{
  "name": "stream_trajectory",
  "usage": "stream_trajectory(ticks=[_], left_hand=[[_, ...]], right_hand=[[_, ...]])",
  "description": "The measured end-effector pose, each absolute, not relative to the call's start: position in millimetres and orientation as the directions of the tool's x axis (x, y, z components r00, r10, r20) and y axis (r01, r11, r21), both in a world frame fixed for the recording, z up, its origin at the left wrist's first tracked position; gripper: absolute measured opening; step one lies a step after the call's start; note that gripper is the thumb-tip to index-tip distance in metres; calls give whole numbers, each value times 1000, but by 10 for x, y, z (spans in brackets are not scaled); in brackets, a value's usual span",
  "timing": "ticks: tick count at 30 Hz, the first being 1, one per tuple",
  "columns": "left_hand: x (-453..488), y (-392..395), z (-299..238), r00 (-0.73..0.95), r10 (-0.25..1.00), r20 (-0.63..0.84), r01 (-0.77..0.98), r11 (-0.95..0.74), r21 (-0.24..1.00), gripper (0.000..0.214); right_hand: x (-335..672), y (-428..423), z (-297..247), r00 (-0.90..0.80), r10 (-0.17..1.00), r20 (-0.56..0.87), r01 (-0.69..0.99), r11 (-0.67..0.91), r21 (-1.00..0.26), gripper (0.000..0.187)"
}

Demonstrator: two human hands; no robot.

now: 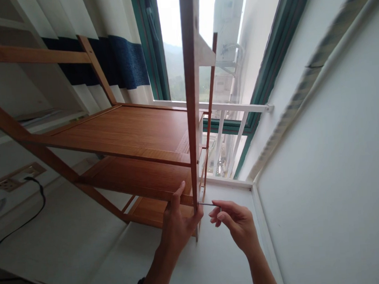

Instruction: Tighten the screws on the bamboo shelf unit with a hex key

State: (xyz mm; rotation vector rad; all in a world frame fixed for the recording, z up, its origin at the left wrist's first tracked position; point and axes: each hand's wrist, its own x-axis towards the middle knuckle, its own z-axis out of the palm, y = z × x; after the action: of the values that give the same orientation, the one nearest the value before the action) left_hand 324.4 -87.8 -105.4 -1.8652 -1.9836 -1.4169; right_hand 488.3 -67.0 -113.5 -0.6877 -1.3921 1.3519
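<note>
A brown wooden shelf rack (127,133) with three boards lies across a white surface. My left hand (178,226) grips the lower end of its upright side post (191,94), thumb up against the bottom board. My right hand (236,222) pinches a thin metal hex key (208,204) whose tip meets the post near the lowest board.
A window with green frame (259,82) and white railing (226,107) stands behind the rack. A striped curtain (120,56) hangs at the left. A wall socket with black cable (35,190) is at the far left. A white wall (337,150) is close on the right.
</note>
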Motion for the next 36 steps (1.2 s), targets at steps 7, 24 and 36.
stream_trajectory(ticks=[7,24,36], left_hand=[[3239,-881,-1062,-270,746,609,809,-166,563,61],[3234,-884,-1061,-297,767,568,793,-134,595,59],[3237,-877,-1055,-284,758,587,798,-152,583,58]], right_hand=[[4700,-661,-931,-193,981,-12,-200,-51,-978,36],[4772,-726,-1016,-344,934,-95,-196,-170,-966,41],[5025,-639,-1065,-415,884,215,-244,120,-962,22]])
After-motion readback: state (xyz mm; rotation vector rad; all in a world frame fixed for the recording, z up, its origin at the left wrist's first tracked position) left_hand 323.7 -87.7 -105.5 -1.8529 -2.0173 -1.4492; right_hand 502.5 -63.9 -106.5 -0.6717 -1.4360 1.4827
